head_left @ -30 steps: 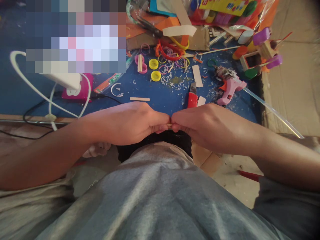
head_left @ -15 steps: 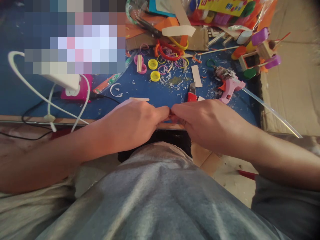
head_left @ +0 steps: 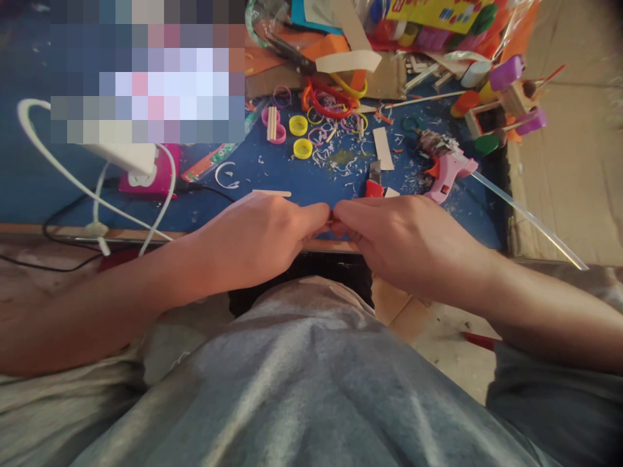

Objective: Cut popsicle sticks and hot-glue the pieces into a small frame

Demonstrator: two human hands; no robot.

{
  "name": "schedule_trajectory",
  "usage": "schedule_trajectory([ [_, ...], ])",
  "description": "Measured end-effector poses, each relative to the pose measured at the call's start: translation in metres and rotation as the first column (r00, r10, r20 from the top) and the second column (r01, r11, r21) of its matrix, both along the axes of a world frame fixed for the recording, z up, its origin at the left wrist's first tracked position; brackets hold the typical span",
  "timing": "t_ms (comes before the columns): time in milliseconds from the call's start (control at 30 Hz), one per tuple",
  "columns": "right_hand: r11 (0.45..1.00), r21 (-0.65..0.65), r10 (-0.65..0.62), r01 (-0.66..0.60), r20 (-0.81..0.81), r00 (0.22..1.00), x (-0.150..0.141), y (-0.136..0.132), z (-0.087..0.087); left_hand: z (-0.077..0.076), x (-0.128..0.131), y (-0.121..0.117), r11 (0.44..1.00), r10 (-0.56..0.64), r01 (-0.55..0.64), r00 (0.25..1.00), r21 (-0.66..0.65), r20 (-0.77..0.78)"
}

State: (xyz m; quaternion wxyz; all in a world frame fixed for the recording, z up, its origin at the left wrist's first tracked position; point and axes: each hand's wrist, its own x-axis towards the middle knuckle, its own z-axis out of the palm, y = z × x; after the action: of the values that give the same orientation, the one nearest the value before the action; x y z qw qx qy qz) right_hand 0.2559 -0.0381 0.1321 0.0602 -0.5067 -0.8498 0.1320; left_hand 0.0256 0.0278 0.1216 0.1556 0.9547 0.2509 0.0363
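Looking down through the head camera, I see my two bare hands meeting in the middle of the view, above the near edge of a blue-topped bench [head_left: 311,175]. My left hand [head_left: 272,230] comes in from the left and my right hand [head_left: 411,227] from the right, both palms down. The fingers of each are closed to a narrow pinch on one thin, pale piece [head_left: 331,221] — only a sliver shows, so I cannot tell its full shape or material. It lies right between the two sets of fingertips; its long axis seems to run left to right, from one hand to the other, and neither hand is nearer to it.

Just beyond my left hand a flat, pale wooden craft stick [head_left: 271,193] lies crosswise. Just beyond the right, partly hidden by it, is a red-handled cutter knife [head_left: 374,187], its blade pointing to the far side. A rectangular strip of white card [head_left: 383,148] lies farther out. Farther right rests a pink plastic glue gun [head_left: 450,174] — a clear glue stick [head_left: 530,220] runs from its back, out past the bench's right edge.
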Motion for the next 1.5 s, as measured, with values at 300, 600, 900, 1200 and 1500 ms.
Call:
schedule_trajectory([
  [300, 1.000, -0.013, 0.019, -0.021, -0.166, 0.986, 0.004, 0.001, 0.001, -0.002, -0.009, 0.005, 0.984, -0.044, 0.078, 0.978, -0.161, 0.206],
  [600, 1.000, -0.013, -0.014, 0.011, -0.185, 0.983, 0.008, 0.000, 0.010, -0.002, -0.012, 0.002, 0.975, 0.033, 0.034, 0.956, -0.221, 0.292],
  [900, 0.999, -0.031, 0.008, -0.017, -0.287, 0.958, 0.011, 0.000, 0.011, -0.001, -0.011, 0.000, 0.976, 0.108, -0.045, 0.950, -0.211, 0.294],
  [1200, 1.000, 0.004, 0.007, -0.006, -0.296, 0.955, 0.016, 0.020, 0.013, -0.005, -0.017, 0.027, 0.961, 0.254, -0.190, 0.890, -0.201, 0.377],
  [1500, 0.963, 0.217, -0.137, 0.158, -0.109, 0.985, 0.010, 0.081, 0.008, 0.011, 0.003, 0.095, 0.985, 0.152, -0.174, 0.888, 0.010, 0.435],
])
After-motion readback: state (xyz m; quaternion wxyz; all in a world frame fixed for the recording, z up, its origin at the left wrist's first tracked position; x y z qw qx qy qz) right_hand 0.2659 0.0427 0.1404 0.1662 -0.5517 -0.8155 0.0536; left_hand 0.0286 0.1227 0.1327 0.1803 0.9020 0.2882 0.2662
